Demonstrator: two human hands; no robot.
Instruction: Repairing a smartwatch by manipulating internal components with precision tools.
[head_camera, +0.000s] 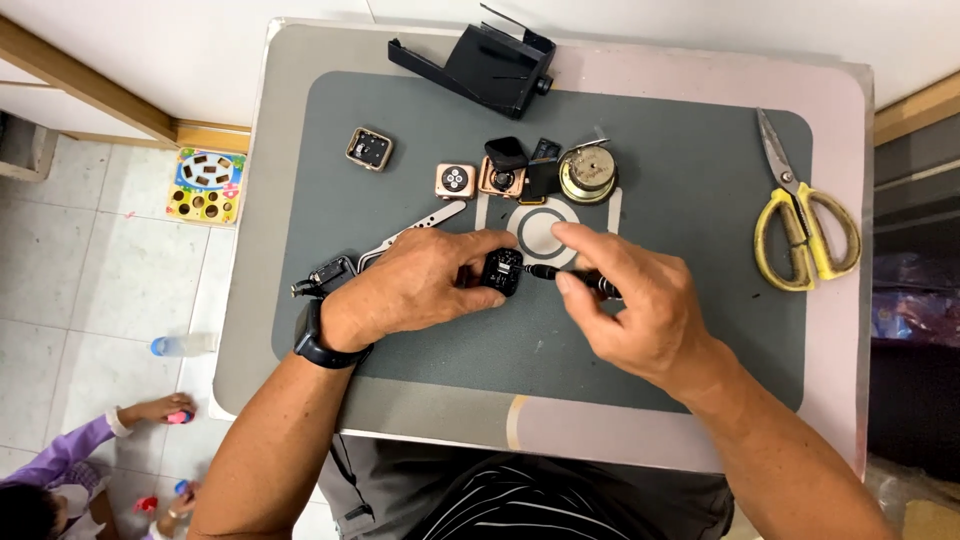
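Observation:
My left hand (420, 285) grips a small black square watch case (501, 272) over the grey mat (700, 200). My right hand (630, 300) holds a thin black screwdriver (560, 273), its tip touching the case's right side. Metal tweezers (415, 228) lie just above my left hand. A black part (325, 275) lies to the left of my left wrist, which wears a dark band.
Further back lie two rose-gold watch cases (456, 181), a square frame (369, 149), a black-capped piece (505, 160) and a round metal part (587, 175). A black plastic holder (490, 68) sits at the far edge. Yellow scissors (805, 225) lie right. A child plays on the floor at left (60, 480).

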